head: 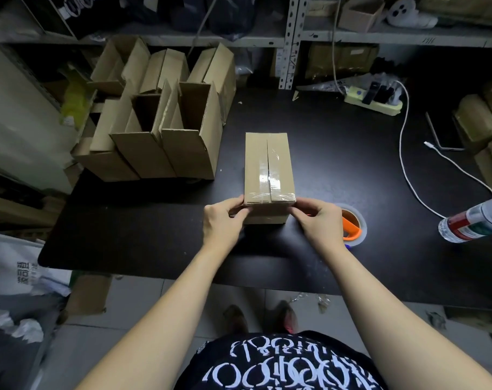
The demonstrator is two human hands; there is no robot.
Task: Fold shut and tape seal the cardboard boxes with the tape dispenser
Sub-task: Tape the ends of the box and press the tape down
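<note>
- Your left hand (225,219) and right hand (319,220) each pinch a near corner of the taped cardboard box (268,167).
- Tape dispenser (351,225): just right of your right-hand grip, partly hidden.

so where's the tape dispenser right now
In the head view the tape dispenser lies on the black table, beside the right hand, right of the taped box.
</note>
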